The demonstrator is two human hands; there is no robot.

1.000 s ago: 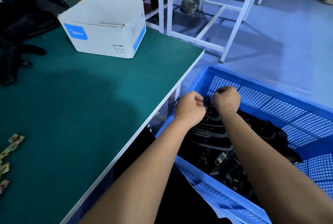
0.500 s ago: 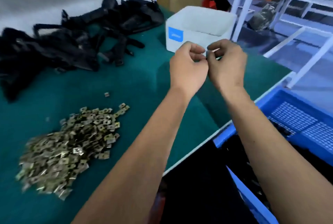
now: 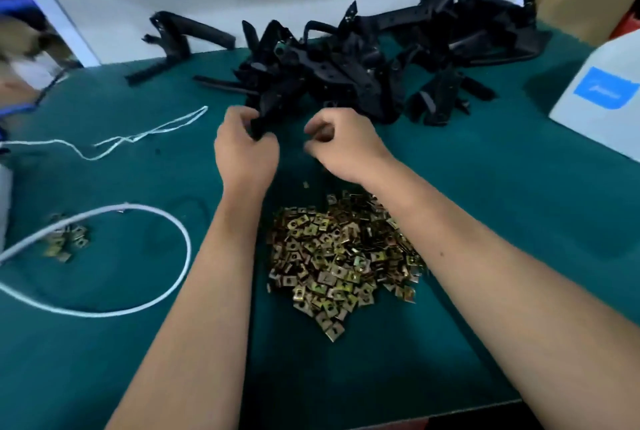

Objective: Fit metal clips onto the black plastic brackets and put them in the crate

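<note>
I am working at the green table (image 3: pixel 485 221), taking the big heap of metal clips (image 3: pixel 341 256) as my landmark. Beyond the heap, my left hand (image 3: pixel 244 149) is curling its fingers round the near end of one black bracket (image 3: pixel 263 118), which is sticking out of the pile of black plastic brackets (image 3: pixel 363 73) lying across the far side of the table. My right hand (image 3: pixel 341 149) is hovering just right of my left, also beyond the heap, with its fingers curled in; I cannot tell whether it is pinching a clip, since the fingertips are blurred. Far right of the heap, at the table's edge, a white cardboard box (image 3: pixel 599 107) is showing only its near corner, and its inside is out of sight. It is carrying a blue label (image 3: pixel 606 86) whose pale writing is too smeared to read. Left of the heap, a thick white cord (image 3: pixel 166 225) is looping over the cloth, and a thinner white string (image 3: pixel 145 135) is trailing beyond it. A small cluster of loose clips (image 3: pixel 65 239) is lying far left of the heap, under the cord's loop. My forearms are crossing over both sides of the heap, covering its edges.
</note>
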